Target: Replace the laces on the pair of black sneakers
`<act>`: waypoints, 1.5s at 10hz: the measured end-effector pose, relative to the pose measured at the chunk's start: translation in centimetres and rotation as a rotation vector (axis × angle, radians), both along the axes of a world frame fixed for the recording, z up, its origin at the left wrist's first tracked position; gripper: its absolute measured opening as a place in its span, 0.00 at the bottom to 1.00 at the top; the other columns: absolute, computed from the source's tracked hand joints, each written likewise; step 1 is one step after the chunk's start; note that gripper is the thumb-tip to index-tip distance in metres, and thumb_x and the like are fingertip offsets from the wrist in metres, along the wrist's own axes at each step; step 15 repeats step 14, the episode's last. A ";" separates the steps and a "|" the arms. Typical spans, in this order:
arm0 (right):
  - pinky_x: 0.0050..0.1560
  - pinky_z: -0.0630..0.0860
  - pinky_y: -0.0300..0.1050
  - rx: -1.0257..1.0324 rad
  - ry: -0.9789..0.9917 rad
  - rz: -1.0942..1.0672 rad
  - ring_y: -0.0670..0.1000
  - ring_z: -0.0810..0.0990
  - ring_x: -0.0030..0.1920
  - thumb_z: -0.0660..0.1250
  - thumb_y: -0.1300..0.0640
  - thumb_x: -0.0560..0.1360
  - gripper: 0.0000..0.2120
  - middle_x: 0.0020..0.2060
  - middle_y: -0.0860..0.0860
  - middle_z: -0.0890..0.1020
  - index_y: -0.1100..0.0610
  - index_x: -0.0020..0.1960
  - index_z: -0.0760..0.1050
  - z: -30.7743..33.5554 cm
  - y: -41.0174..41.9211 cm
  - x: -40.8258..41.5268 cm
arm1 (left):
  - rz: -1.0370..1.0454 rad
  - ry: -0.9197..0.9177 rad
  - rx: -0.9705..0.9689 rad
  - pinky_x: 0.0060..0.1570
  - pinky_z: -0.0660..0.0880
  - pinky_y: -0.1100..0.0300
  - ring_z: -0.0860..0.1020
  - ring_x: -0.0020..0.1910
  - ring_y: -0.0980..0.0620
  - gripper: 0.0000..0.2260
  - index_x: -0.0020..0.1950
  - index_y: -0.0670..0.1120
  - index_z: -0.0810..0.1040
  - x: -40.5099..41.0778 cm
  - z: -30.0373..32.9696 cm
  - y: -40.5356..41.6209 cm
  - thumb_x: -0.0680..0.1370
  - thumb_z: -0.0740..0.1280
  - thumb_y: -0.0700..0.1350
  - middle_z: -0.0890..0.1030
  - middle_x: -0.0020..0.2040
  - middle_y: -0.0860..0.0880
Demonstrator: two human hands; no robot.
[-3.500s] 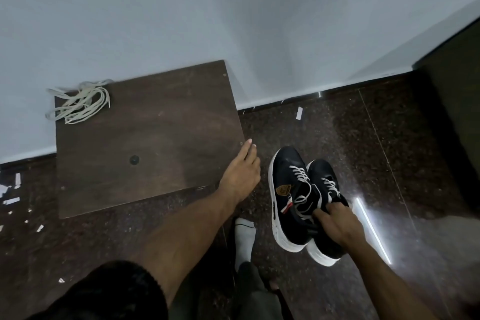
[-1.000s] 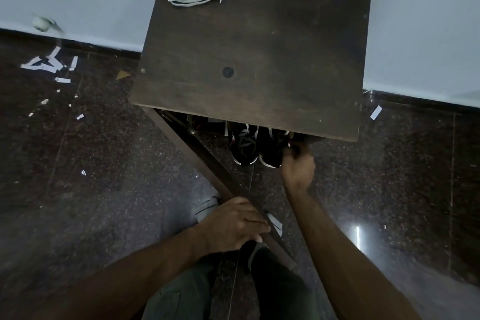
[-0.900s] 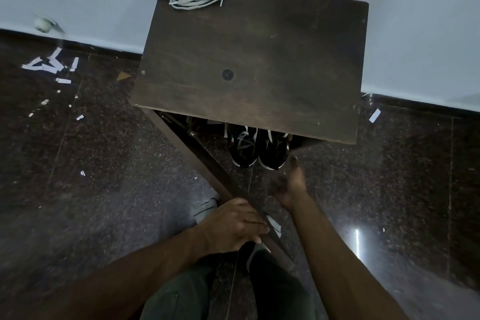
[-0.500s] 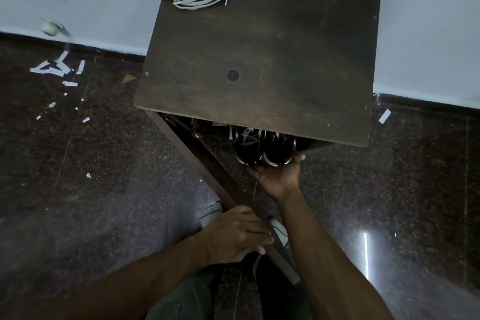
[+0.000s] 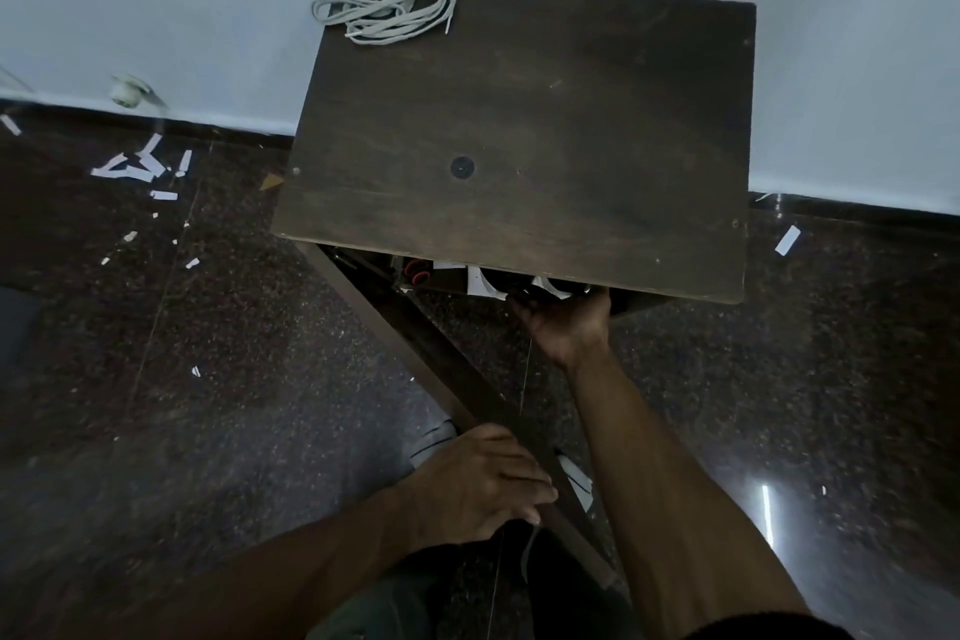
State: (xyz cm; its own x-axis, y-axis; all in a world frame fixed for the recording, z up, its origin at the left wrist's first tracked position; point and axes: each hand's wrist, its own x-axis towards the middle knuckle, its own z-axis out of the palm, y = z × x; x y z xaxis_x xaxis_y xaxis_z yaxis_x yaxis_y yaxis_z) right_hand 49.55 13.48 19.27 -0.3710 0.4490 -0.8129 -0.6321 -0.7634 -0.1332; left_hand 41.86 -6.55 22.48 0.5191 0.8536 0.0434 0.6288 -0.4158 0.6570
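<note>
The pair of black sneakers (image 5: 540, 285) sits inside a low wooden cabinet, almost wholly hidden under its top; only white bits of the heels show. My right hand (image 5: 566, 322) is at the cabinet's opening, palm against the heels, thumb spread, fingertips hidden under the top's edge. My left hand (image 5: 483, 483) grips the upper edge of the open cabinet door (image 5: 441, 369), fingers curled over it. A bundle of pale loose laces (image 5: 389, 5) lies on the far left corner of the cabinet top (image 5: 519, 120).
The cabinet stands against a pale wall on a dark polished floor. White paper scraps (image 5: 140, 166) litter the floor at left, and one scrap (image 5: 787, 240) lies at right. A red item (image 5: 415, 270) shows inside the cabinet. A socked foot (image 5: 436, 437) stands by the door.
My right hand carried the sneakers from the floor into the cabinet, let go, then came back and pushed them deeper. They are now nearly out of sight. My left hand stayed on the door.
</note>
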 end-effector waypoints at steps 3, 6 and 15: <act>0.61 0.72 0.55 0.130 -0.314 0.354 0.59 0.76 0.60 0.54 0.36 0.79 0.25 0.59 0.59 0.78 0.56 0.59 0.74 2.5 -1.2 3.2 | 0.017 0.042 -0.017 0.60 0.67 0.60 0.78 0.55 0.57 0.12 0.57 0.51 0.83 0.0 0.0 0.6 0.74 0.72 0.48 0.83 0.55 0.55; 0.32 0.70 0.31 0.579 -0.807 1.417 0.43 0.75 0.35 0.62 0.52 0.80 0.10 0.39 0.48 0.79 0.56 0.54 0.79 7.0 -5.0 15.8 | 0.162 0.164 0.003 0.55 0.69 0.52 0.75 0.60 0.52 0.12 0.54 0.51 0.82 2.0 1.9 6.1 0.74 0.69 0.55 0.81 0.56 0.53; 0.64 0.73 0.57 0.378 -1.019 0.527 0.57 0.77 0.61 0.67 0.53 0.77 0.23 0.63 0.57 0.77 0.61 0.68 0.69 11.6 2.1 10.8 | 0.144 0.617 -0.360 0.76 0.44 0.50 0.44 0.79 0.48 0.33 0.80 0.47 0.45 0.7 12.9 14.2 0.80 0.60 0.45 0.44 0.80 0.49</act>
